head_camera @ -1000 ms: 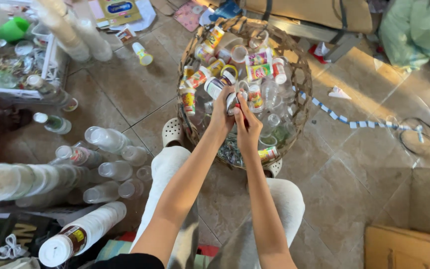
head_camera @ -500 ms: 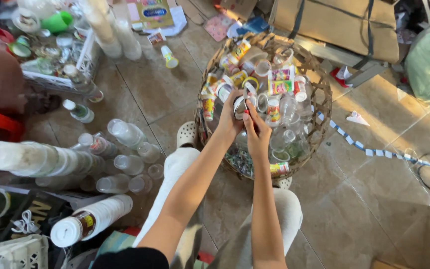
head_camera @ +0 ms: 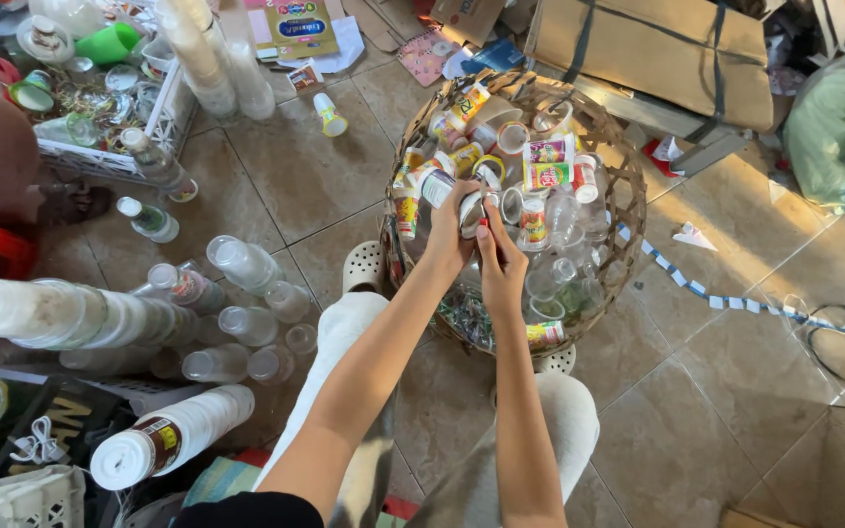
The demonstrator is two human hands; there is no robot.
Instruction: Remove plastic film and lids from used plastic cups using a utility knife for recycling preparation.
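Head view, looking down over my knees at a round woven basket (head_camera: 610, 147) on the tiled floor (head_camera: 315, 166), filled with small cups and little bottles. I have both arms stretched forward so that the hands meet over the basket's near-left part.

My left hand (head_camera: 450, 227) is closed around a small white cup (head_camera: 472, 209), which sits between the two hands at the level of the basket's contents. My right hand (head_camera: 501, 262) lies just beside it on the right, its fingers (head_camera: 484, 238) drawn together and pressed up against the cup's side; I cannot tell whether they pinch a part of the cup or only rest on it.

Key relation: the cup lies directly ahead of both hands, touching each, with the left hand wrapping it from the left and the right hand meeting it from below and to the right. Its long axis appears to be tilted, with the open mouth turned roughly toward the right hand, though the fingers hide most of its body. The left hand has the fuller hold and is the nearer of the two.

To the left, well apart from the hands, lie stacks of clear plastic cups (head_camera: 70, 313) on their sides and a stack of white cups (head_camera: 173, 435).
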